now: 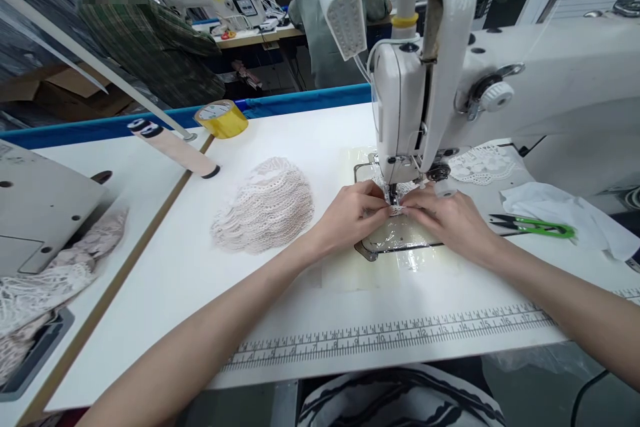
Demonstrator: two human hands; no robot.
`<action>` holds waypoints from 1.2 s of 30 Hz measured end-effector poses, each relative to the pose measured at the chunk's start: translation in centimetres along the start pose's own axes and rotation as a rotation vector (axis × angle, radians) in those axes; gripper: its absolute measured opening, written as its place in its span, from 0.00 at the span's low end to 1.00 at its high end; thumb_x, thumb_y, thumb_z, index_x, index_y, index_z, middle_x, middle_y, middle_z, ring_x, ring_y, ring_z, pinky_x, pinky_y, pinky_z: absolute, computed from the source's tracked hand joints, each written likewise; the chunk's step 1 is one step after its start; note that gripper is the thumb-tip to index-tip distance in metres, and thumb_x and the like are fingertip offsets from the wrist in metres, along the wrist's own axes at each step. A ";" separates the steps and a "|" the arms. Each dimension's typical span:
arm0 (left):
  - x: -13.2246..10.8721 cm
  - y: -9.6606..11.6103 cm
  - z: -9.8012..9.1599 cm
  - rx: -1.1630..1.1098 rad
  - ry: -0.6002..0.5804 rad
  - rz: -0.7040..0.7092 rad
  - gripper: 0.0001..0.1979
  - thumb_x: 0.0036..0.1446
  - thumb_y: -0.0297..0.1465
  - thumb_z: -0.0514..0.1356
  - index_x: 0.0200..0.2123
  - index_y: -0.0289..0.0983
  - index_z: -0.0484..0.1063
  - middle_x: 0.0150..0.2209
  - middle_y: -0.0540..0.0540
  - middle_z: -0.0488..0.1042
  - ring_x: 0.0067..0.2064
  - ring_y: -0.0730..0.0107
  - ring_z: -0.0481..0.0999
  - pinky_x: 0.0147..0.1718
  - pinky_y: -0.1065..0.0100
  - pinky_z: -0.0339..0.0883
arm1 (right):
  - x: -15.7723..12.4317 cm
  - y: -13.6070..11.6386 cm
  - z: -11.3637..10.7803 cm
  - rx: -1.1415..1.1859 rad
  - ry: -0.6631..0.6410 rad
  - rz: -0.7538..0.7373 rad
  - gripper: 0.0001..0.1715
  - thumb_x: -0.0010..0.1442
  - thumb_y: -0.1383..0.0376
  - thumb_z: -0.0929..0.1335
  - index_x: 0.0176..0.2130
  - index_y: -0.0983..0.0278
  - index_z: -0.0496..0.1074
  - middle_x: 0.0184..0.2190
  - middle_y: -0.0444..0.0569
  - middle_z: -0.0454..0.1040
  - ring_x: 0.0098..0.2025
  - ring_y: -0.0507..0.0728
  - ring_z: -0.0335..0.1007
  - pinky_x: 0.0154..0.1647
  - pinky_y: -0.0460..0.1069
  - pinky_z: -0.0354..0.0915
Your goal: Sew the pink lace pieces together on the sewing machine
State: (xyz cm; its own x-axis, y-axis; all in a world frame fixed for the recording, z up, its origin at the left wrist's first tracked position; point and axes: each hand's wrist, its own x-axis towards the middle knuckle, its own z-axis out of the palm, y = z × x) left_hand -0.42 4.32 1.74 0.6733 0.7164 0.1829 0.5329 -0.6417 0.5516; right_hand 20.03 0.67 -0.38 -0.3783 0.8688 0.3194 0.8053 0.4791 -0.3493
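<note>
A small piece of white lace (397, 211) lies under the presser foot (393, 193) of the white sewing machine (400, 93). My left hand (356, 212) pinches its left side, thumb and fingertips close to the needle. From the right, my right hand (447, 217) pinches the same lace, its fingers partly behind the machine head. Beneath both hands is the metal needle plate, covered with clear tape. Left of my left hand sits a fanned stack of pale lace pieces (267, 207). Right of my right hand lie green thread snips (543, 227).
A yellow tape roll (223, 119) and a pale thread cone (175, 150) stand at the back left. White cloth (575, 213) lies at the right. A printed ruler (380, 339) runs along the front edge. Two people sit beyond the blue table edge (305, 101).
</note>
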 end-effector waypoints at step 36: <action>-3.5 0.3 2.4 0.603 0.227 0.250 0.16 0.64 0.40 0.54 0.49 0.39 0.72 0.49 0.46 0.76 0.56 0.60 0.70 0.62 0.47 0.51 | -0.3 0.2 0.4 -0.381 0.225 -0.393 0.12 0.59 0.76 0.65 0.37 0.65 0.77 0.39 0.43 0.80 0.37 0.53 0.75 0.45 0.50 0.66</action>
State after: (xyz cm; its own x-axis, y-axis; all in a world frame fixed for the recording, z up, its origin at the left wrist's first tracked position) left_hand -1.38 0.96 -0.71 0.7245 0.5242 0.4476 0.6114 -0.7885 -0.0661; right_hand 20.14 0.56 -0.95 -0.6089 0.5672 0.5545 0.7472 0.6448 0.1609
